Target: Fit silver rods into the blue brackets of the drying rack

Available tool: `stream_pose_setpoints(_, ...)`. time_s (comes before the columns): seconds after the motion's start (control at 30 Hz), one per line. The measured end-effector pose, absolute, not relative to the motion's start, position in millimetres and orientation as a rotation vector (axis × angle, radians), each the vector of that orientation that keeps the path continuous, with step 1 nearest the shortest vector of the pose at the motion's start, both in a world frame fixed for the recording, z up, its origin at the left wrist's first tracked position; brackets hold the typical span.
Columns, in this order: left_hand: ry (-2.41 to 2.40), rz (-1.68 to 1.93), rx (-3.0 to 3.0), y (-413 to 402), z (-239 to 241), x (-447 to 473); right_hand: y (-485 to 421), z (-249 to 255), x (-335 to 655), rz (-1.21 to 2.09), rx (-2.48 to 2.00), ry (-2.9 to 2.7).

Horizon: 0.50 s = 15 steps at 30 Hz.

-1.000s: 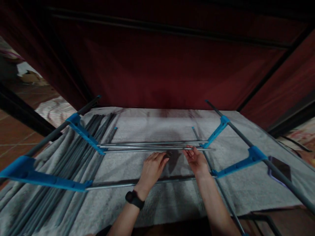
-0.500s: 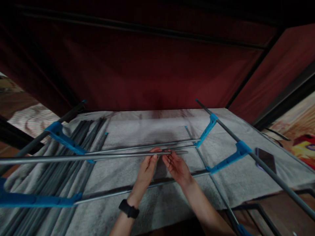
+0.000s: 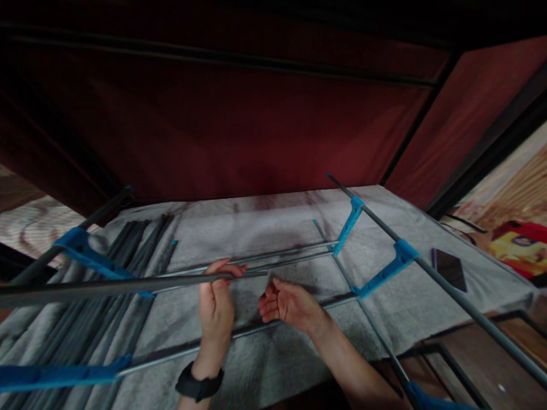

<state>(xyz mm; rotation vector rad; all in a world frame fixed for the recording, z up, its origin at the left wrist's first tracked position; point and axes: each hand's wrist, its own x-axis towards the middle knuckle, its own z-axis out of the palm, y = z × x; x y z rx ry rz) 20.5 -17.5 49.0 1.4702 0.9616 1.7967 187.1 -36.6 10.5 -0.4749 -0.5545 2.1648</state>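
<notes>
A long grey metal tube (image 3: 141,285) runs in from the left edge, its thin end in front of me. My left hand (image 3: 217,307), with a black band on the wrist, is closed around it near that end. Just past the tube's tip is my right hand (image 3: 294,307), fingers loosely curled and apart, with nothing visible in them. Below and behind my hands is a frame of grey tubes with blue plastic brackets on the right (image 3: 380,274) and blue brackets on the left (image 3: 98,259). Thin crossbars (image 3: 290,251) join the two sides.
Several loose grey tubes (image 3: 102,307) lie piled on the left over a pale grey cloth (image 3: 265,225). A phone (image 3: 449,269) rests on the right of it. Dark red fabric (image 3: 256,131) forms the back wall. Outside, at the right, sits a red and yellow packet (image 3: 519,247).
Both hands were together at the tube's end. My left hand and the tube have shifted left, and my right hand has come off the tube and dropped slightly. The view has also shifted.
</notes>
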Motion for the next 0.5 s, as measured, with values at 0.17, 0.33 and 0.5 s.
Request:
stream_pose_setpoints(0.17,0.997,2.019,1.546,-15.9,70.1,0.5,-24.4,9.0,194.7,1.938,-0.554,-0.388)
stream_pose_setpoints(0.33,1.424,1.944,1.776,-17.5,71.3,-8.0,-13.6,5.9,203.8,1.808,-0.624,-0.264)
stream_pose_setpoints(0.5,1.393,1.736,2.113,-11.5,49.3,-4.7,-7.3,4.7,215.0,1.702,-0.664,-0.167)
